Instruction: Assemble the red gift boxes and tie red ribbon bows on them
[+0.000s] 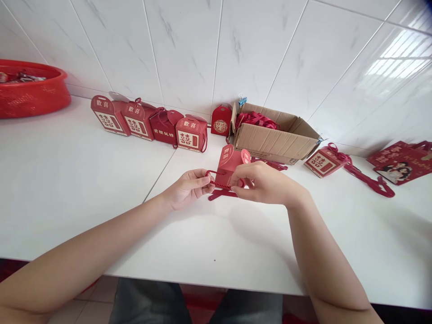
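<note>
A dark red twisted cord [222,185] stretches between my two hands, with a loop in it. My left hand [191,186] pinches the cord's left end between thumb and fingers. On the right, my right hand [258,181] has its fingers closed on the other side of the cord; its fingertips are partly hidden. Just behind the cord stands a red gift box [227,158] with rounded top flaps, its right side covered by my right hand. A flat red ribbon [221,194] lies on the table under the cord.
Several red gift boxes [138,121] line the wall at left, near a red basket [64,90]. An open cardboard box [270,139] holds red ribbons [256,120]; a red packet [221,120] stands beside it. Rightward are another gift box [322,163], a ribbon strap [369,180] and red bags [401,162].
</note>
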`<state>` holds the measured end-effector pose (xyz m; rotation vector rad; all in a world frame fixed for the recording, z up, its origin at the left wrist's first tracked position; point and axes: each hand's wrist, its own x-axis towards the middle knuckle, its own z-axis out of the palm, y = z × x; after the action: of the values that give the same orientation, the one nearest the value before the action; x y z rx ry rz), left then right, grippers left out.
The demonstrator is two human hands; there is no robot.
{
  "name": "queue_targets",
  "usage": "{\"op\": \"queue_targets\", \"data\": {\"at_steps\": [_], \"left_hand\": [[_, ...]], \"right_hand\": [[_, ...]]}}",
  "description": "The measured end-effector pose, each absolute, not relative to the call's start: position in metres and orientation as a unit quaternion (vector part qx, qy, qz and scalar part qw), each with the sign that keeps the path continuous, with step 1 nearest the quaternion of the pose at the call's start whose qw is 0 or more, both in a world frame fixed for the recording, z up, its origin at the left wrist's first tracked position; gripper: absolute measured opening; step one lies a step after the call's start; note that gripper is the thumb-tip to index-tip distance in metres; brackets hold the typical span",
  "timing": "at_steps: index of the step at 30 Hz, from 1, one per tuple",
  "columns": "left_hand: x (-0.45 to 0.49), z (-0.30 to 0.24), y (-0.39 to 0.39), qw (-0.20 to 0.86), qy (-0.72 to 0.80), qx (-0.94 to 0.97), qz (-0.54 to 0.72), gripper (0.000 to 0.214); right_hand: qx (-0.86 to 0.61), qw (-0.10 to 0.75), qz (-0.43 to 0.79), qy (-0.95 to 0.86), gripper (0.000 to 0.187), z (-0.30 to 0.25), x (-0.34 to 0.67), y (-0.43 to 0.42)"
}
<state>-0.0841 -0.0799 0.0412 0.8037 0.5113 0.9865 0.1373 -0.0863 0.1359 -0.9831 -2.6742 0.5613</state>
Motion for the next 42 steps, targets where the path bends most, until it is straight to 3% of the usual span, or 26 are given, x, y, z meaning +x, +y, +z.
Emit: {"op": "queue_targets", "data": {"at_steps": [13,21,33,42], "left_hand": [[-0.085,0.043,-0.081,0.767,0.243,0.385,0.452,0.033],[-0.086,0.042,-0.081,0.754,0.260,0.392,0.459,0.042],[-0.086,0.044,-0.080,0.750,0.268,0.384,0.468,0.050],[-0.086,0.044,-0.082,0.751,0.270,0.388,0.460,0.047]], "right_hand": [[-0.342,0.106,0.197,-0.913,0.015,0.132,0.137,-0.083],[-0.370,0.051,0.236,-0.897,0.020,0.130,0.136,-0.082],[-0.302,0.140,0.245,-0.911,0.024,0.126,0.134,-0.078],[-0.342,0.102,0.233,-0.905,0.030,0.125,0.133,-0.077]]}}
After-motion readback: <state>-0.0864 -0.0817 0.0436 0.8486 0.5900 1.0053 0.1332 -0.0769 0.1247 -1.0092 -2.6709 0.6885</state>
